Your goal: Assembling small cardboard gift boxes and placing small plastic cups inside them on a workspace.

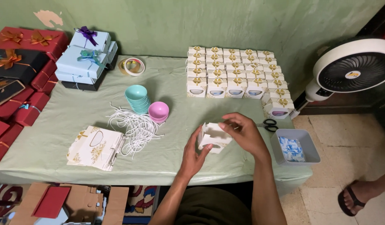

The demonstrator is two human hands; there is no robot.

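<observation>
Both my hands hold a small white cardboard box [214, 136], partly folded, above the pale green table cover [67, 121]. My left hand [195, 154] grips its left side from below. My right hand [242, 134] closes over its top right edge. To the left lie a pile of flat white box blanks with gold print [94, 147] and a tangle of white cords [136, 127]. Stacks of teal bowls [137, 98] and pink bowls [158, 111] stand behind the cords.
Several finished white boxes with gold bows [234, 73] fill the back right. Black scissors [268, 124] and a grey tray of small packets [294, 146] sit at the right. Tape rolls [132, 66], red, black and blue gift boxes [86, 58], a fan [353, 71], another person's sandalled foot [359, 196].
</observation>
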